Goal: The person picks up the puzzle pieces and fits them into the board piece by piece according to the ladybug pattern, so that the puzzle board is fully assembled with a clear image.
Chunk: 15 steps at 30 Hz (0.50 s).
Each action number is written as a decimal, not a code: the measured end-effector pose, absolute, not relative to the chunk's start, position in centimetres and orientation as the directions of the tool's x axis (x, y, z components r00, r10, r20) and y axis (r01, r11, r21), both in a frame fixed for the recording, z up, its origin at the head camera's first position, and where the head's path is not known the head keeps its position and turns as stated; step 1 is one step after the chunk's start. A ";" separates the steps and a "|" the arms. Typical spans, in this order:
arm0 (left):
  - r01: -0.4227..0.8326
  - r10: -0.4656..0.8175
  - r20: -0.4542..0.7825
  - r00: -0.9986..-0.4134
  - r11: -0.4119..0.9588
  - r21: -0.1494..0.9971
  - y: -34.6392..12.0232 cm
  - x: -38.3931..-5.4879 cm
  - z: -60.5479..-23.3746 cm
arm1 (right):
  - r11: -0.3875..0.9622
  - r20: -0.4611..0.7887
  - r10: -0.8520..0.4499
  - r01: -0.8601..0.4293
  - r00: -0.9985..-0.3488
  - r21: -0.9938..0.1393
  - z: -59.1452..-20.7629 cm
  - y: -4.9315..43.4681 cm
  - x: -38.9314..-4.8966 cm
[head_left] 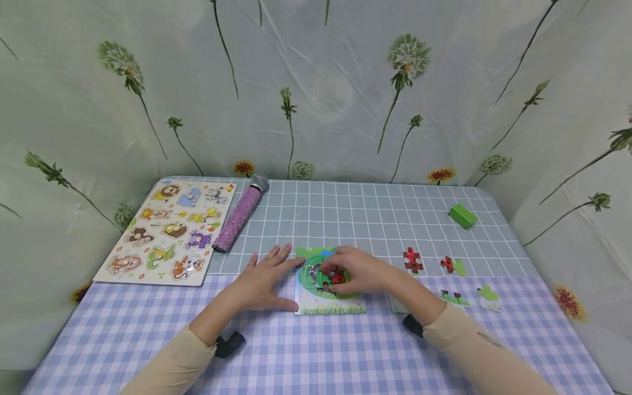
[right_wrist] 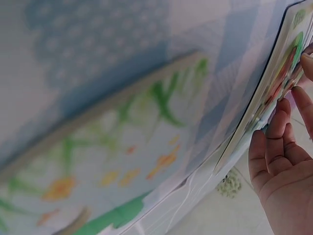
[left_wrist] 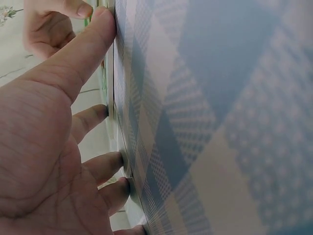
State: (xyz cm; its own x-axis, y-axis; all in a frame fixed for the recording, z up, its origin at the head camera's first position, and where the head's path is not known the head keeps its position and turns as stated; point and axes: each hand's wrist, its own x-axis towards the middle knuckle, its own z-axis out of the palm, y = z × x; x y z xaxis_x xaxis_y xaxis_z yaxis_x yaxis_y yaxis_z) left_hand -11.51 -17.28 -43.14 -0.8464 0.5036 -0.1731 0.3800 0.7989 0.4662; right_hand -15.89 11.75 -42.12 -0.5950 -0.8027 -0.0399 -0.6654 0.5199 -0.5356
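Note:
A ladybug jigsaw board [head_left: 331, 309] with a grassy lower border lies flat in front of me. My right hand [head_left: 362, 270] is over its middle, pinching a puzzle piece [head_left: 323, 282] between thumb and fingers, close over the board's picture. Part of the picture is hidden under that hand. My left hand [head_left: 264, 282] is spread beside the board, its thumb and index finger at the left edge. In the left wrist view the left thumb [left_wrist: 90, 46] reaches the board's rim. The right wrist view shows the right fingers [right_wrist: 276, 127] bent at the board.
Loose puzzle pieces lie to the right, among them a red one [head_left: 412, 260] and a green-and-white one [head_left: 489, 296]. Farther back sits a green block [head_left: 462, 216]. On the left are an animal puzzle board [head_left: 212, 189] and a glittery pink microphone [head_left: 239, 218].

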 end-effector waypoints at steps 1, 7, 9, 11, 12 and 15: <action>0.379 0.503 -0.173 -0.847 0.798 0.468 -17.3 -11.5 -43.1 | 0.520 -0.041 -0.804 -0.668 -0.593 -0.532 -42.1 11.6 -15.9; 0.370 0.500 -0.184 -0.846 0.800 0.472 -17.2 -11.5 -43.0 | 0.510 -0.018 -0.815 -0.703 -0.578 -0.496 -42.2 10.6 -15.8; 0.370 0.500 -0.186 -0.846 0.801 0.470 -17.2 -11.5 -43.0 | 0.509 -0.015 -0.818 -0.712 -0.575 -0.483 -42.2 10.3 -15.7; 0.372 0.501 -0.186 -0.846 0.801 0.469 -17.2 -11.5 -43.0 | 0.517 -0.022 -0.817 -0.714 -0.576 -0.472 -42.1 10.1 -15.6; 0.371 0.501 -0.186 -0.845 0.801 0.469 -17.2 -11.5 -43.0 | 0.522 -0.028 -0.816 -0.715 -0.578 -0.465 -42.1 10.0 -15.6; 0.375 0.503 -0.180 -0.845 0.799 0.469 -17.2 -11.4 -43.0 | 0.533 -0.042 -0.813 -0.714 -0.580 -0.454 -42.1 9.7 -15.5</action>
State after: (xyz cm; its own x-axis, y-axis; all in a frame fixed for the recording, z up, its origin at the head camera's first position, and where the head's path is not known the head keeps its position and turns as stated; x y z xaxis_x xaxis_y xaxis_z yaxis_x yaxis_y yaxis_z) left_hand -11.42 -17.22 -42.99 -0.8453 0.5029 -0.1805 0.3753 0.7993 0.4693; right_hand -15.54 9.71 -42.06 -0.5804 -0.8133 -0.0418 -0.7142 0.5330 -0.4536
